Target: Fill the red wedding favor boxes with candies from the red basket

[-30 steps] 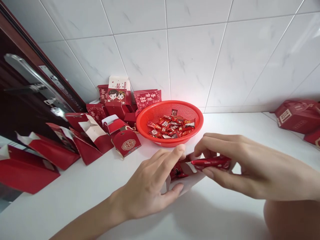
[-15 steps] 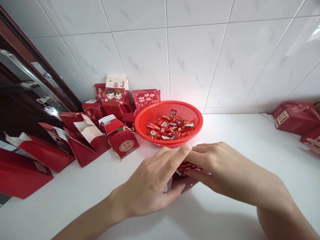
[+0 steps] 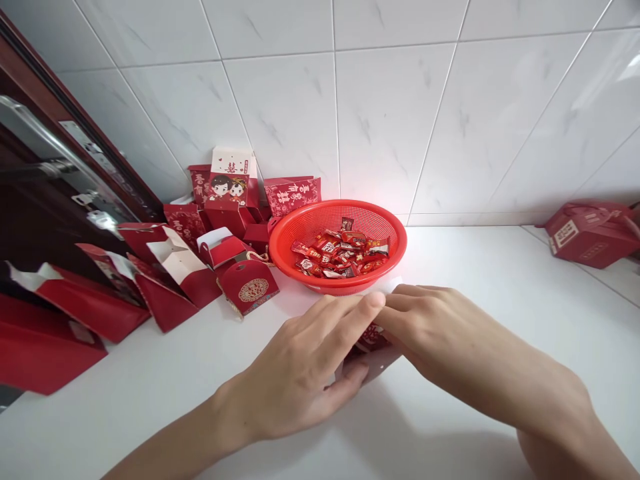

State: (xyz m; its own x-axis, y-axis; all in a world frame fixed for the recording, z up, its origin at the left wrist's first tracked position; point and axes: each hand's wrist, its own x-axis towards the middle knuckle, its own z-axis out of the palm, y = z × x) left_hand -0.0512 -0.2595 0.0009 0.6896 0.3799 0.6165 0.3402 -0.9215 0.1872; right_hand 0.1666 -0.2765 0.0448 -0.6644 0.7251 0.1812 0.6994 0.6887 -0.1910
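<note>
In front of the basket stands a small red candy box (image 3: pixel 376 371), open at the top, with red-wrapped candies (image 3: pixel 373 337) inside. My left hand (image 3: pixel 305 367) is wrapped round its left side, thumb on the near flap and index finger stretched over the top. From the right, my right hand (image 3: pixel 435 327) bends over the box, its fingers closed at the far and right side; the fingertips and thumb are hidden. Much of the box lies behind both hands. Just beyond them, a red plastic basket (image 3: pixel 283 257) holds several wrapped candies (image 3: pixel 327 250).
Several red gift boxes (image 3: pixel 175 260) stand on the white counter (image 3: pixel 300 453) at the left, some with raised flaps. A closed red box (image 3: pixel 593 233) sits at the far right. Behind is a tiled wall (image 3: pixel 385 120); a dark door with keys (image 3: pixel 100 219) is at the left.
My right hand has shifted slightly right, and its thumb, seen earlier on the candies in the box, is now out of sight. My left hand keeps its hold almost unchanged.
</note>
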